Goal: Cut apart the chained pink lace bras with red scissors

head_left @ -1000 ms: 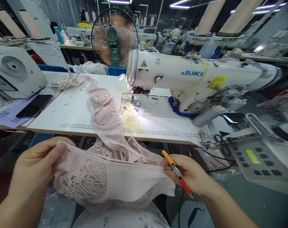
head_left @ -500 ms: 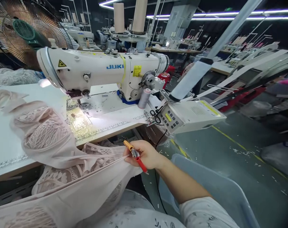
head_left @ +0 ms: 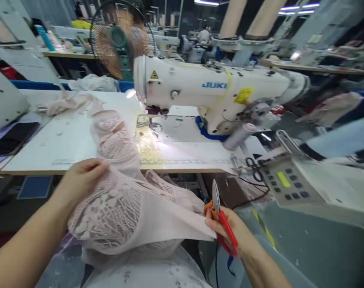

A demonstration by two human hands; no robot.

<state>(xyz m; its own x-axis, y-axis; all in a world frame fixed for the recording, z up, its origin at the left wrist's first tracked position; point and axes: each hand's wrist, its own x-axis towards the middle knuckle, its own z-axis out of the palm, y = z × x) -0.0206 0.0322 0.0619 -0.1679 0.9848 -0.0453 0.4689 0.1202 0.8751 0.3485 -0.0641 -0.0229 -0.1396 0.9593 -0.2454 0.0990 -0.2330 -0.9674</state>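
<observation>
A pale pink lace bra [head_left: 161, 218] is stretched between my two hands above my lap, in front of the table edge. My left hand [head_left: 84, 176] is closed on the upper edge of its lace cup. The end of its plain side band is pinched in my right hand [head_left: 234, 224], which also holds scissors [head_left: 216, 196] with red and orange handles, blades pointing up. More pale pink lace pieces [head_left: 117, 140] trail from the bra up onto the white tabletop, left of the needle area of the sewing machine [head_left: 185, 86].
A control box [head_left: 290, 186] juts out at the right, with a thread spool [head_left: 240, 135] and black-handled scissors [head_left: 254, 169] near it. A phone [head_left: 14, 138] lies at the far left. Behind the table stands a fan [head_left: 119, 38]. A translucent bin [head_left: 278, 256] sits low right.
The view has swung left. My left hand has come into view, gripping the cup. My right hand still holds the scissors and band, and the scissor blades now show pointing up.
</observation>
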